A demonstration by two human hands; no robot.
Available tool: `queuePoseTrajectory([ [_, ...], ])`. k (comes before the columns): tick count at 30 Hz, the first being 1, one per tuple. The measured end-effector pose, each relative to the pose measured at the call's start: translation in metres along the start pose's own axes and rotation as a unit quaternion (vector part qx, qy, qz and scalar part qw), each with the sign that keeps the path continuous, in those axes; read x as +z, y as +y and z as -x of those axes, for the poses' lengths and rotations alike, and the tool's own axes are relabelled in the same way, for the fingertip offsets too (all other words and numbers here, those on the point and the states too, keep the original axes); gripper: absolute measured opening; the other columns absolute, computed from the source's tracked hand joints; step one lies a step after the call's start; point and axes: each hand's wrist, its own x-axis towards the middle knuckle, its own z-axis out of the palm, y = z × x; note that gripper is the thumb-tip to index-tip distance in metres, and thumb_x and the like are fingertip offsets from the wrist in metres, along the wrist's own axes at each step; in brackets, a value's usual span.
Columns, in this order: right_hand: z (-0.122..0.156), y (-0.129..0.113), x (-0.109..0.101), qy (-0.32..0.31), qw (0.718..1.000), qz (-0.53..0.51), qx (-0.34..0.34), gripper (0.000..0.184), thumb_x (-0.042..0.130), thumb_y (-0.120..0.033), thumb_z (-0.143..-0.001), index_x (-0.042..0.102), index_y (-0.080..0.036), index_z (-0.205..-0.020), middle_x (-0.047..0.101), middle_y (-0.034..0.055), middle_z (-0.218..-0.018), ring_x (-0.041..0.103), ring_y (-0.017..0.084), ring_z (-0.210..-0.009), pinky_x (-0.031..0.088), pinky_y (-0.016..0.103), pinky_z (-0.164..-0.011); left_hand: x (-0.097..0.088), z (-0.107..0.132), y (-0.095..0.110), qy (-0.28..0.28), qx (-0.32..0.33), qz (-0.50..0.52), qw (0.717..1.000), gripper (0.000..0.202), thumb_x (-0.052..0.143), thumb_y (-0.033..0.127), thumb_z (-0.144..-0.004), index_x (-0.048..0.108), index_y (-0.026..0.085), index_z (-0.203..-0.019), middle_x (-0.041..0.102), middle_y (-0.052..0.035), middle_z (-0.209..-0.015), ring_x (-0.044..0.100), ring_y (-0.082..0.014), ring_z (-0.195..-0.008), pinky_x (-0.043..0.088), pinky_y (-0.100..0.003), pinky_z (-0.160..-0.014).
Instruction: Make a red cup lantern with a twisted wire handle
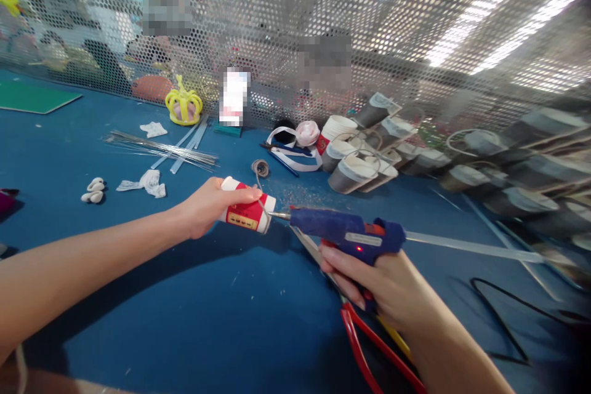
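My left hand (212,206) is closed around a red and white paper cup (242,223), which lies tilted on its side in my grip. Grey cord (266,217) runs across the cup near its right end and leads back to a small coil (260,167) on the table. In my right hand (369,277) is a blue hot glue gun (341,229) with a lit red light. Its metal nozzle (279,215) points left, at the cup's right end by the cord. A clear glue stick (475,247) juts from its back.
Red-handled scissors (355,332) lie beneath my right hand. Grey cups (353,173) crowd the right side. Metal wires (161,149), glue sticks (190,146), lace scraps (152,183) and a yellow crown (183,106) lie left. A perforated metal screen (272,24) closes off the back.
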Motion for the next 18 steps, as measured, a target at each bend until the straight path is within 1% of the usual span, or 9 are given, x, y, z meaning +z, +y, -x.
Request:
queuePoseTrajectory([
  [3,-0.0006,-0.0007,-0.0005,-0.003,1.0,0.011,-0.003,0.03,0.056,-0.04,-0.073,0.051,-0.017,-0.055,0.039,-0.0071,-0.03,0.03,0.005,-0.028,0.027,0.021,-0.035,0.0003,0.0001,-0.0008,-0.005,0.002,0.003,1.0,0.013,0.069,0.023,-0.061,0.065,0.011,-0.064,0.064,-0.0015,-0.057,0.057,-0.0098,-0.053,0.043,-0.023,-0.058],
  [7,-0.0015,-0.001,-0.0009,0.001,1.0,-0.007,-0.007,0.028,0.057,-0.041,-0.072,0.05,-0.018,-0.057,0.039,-0.0072,-0.03,0.033,0.006,-0.03,0.029,0.021,-0.037,0.0009,0.0013,-0.0008,-0.009,0.003,0.003,1.0,0.015,0.069,0.024,-0.062,0.064,0.01,-0.062,0.065,-0.0018,-0.058,0.058,-0.01,-0.054,0.044,-0.023,-0.059],
  [13,-0.0005,-0.0011,-0.0003,-0.006,1.0,0.009,0.003,0.03,0.055,-0.041,-0.073,0.051,-0.017,-0.055,0.038,-0.0073,-0.029,0.029,0.005,-0.028,0.026,0.02,-0.035,-0.0002,0.0019,-0.001,-0.011,0.002,0.005,1.0,0.012,0.068,0.022,-0.063,0.064,0.011,-0.064,0.064,-0.0006,-0.057,0.057,-0.0089,-0.052,0.044,-0.02,-0.056],
  [18,-0.0019,-0.0021,-0.0008,0.007,1.0,-0.017,-0.01,0.026,0.058,-0.041,-0.071,0.052,-0.018,-0.06,0.04,-0.0071,-0.031,0.032,0.006,-0.029,0.025,0.021,-0.035,-0.0004,0.0017,-0.0018,-0.025,0.008,-0.01,1.0,0.015,0.068,0.026,-0.063,0.065,0.011,-0.065,0.066,-0.0025,-0.061,0.06,-0.0107,-0.057,0.044,-0.022,-0.06],
])
